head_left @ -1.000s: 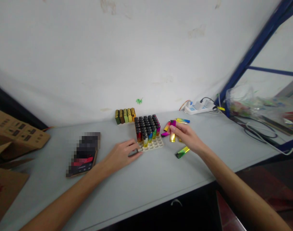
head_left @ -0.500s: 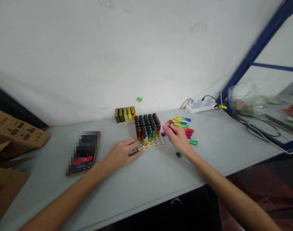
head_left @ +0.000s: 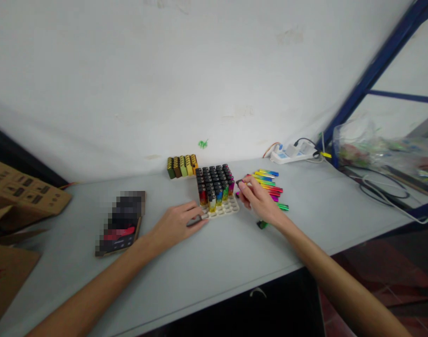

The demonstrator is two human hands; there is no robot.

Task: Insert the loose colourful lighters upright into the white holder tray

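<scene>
My left hand (head_left: 180,221) rests by the front left corner of a pale tray with round holes (head_left: 226,210). Its fingers are closed round a narrow dark grey thing (head_left: 194,220), whose kind I cannot make out. Lighters with black tops (head_left: 214,178) stand upright in rows in the tray, and the front holes are bare. Right of the tray, my right hand (head_left: 259,200) pinches a lighter (head_left: 239,181); its dark top pokes out and the fingers hide most of its body. Loose shiny coloured lighters (head_left: 275,190) lie behind that hand, and a green one (head_left: 261,224) lies below it.
A second block of lighters (head_left: 182,167) stands against the wall. A phone-like device (head_left: 121,224), partly blurred out, is at left, near cardboard boxes (head_left: 27,189). At the back right sits a white power strip (head_left: 293,153) with cables. A blue metal frame (head_left: 368,84) rises at right.
My right hand has turned over slightly, so the dark top of its lighter now points toward the tray. My left hand stays at the tray's corner.
</scene>
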